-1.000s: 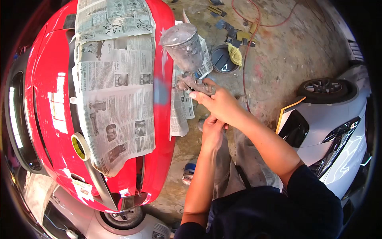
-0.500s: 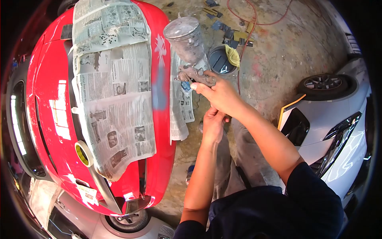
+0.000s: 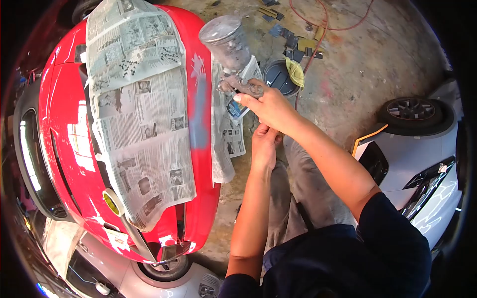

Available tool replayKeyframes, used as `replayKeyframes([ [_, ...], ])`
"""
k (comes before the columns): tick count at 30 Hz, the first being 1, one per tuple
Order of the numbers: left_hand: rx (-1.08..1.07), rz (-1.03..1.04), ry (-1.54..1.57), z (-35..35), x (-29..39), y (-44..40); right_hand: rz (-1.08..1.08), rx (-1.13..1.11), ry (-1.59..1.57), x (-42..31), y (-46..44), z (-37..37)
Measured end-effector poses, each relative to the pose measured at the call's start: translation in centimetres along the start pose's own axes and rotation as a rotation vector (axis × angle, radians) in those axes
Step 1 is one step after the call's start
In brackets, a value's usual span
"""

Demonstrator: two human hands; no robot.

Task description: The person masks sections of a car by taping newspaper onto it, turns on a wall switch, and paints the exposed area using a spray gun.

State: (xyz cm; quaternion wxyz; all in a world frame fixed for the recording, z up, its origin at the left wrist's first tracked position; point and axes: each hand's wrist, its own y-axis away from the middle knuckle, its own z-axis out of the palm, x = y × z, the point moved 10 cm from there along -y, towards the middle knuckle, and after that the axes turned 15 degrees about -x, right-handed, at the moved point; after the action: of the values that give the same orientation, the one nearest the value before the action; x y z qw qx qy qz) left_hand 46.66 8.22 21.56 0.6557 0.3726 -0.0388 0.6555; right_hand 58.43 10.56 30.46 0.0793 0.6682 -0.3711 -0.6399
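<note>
My right hand (image 3: 274,108) is closed around a spray gun (image 3: 243,85) with a paint-spattered cup (image 3: 224,40) on top. The nozzle faces left, toward a red car (image 3: 202,171). On the red panel nearest the gun is a grey patch (image 3: 198,114) with a pale, feathery end. Just beneath my right hand, my left hand (image 3: 265,149) is closed with its fingertips pinched together; what they hold, if anything, is hidden. Newspaper (image 3: 144,114) covers the panel left of the patch, and another newspaper strip (image 3: 221,144) hangs along its right edge.
A dark bucket (image 3: 278,74) with a yellow cloth (image 3: 294,72) on its rim stands on the floor beyond my hands. Sandpaper pieces (image 3: 296,47) and a red hose (image 3: 318,44) lie past it. A tape roll (image 3: 113,201) rests on the red car. A silver car (image 3: 422,149) stands right.
The view has shifted slightly, so the red car's patch sits a little lower in it. Both hands keep their grips, with the spray gun still beside the panel.
</note>
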Motion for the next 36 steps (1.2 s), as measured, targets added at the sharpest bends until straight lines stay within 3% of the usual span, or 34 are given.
replayKeyframes([
  [3, 0.037, 0.019, 0.037, 0.5, 0.0, -2.0, -0.097, -0.083, 0.030, -1.4, -1.4, -1.4],
  [12, 0.052, 0.090, 0.093, 3.2, 2.5, -8.2, -0.097, 0.018, 0.114, -2.8, -5.7, -7.0],
  [24, 0.147, 0.167, 0.072, 4.3, 4.7, -10.9, 0.013, -0.165, 0.217, -5.7, -7.8, -8.8],
  [28, 0.136, 0.194, 0.141, 5.0, 4.6, -11.4, -0.201, -0.250, 0.134, -5.5, -9.3, -8.2],
  [31, 0.118, 0.222, 0.174, 5.5, 5.2, -12.1, -0.232, -0.273, 0.132, -6.1, -10.0, -8.6],
  [36, 0.140, 0.224, 0.206, 5.7, 6.3, -14.1, -0.035, -0.221, 0.265, -8.3, -10.1, -10.3],
])
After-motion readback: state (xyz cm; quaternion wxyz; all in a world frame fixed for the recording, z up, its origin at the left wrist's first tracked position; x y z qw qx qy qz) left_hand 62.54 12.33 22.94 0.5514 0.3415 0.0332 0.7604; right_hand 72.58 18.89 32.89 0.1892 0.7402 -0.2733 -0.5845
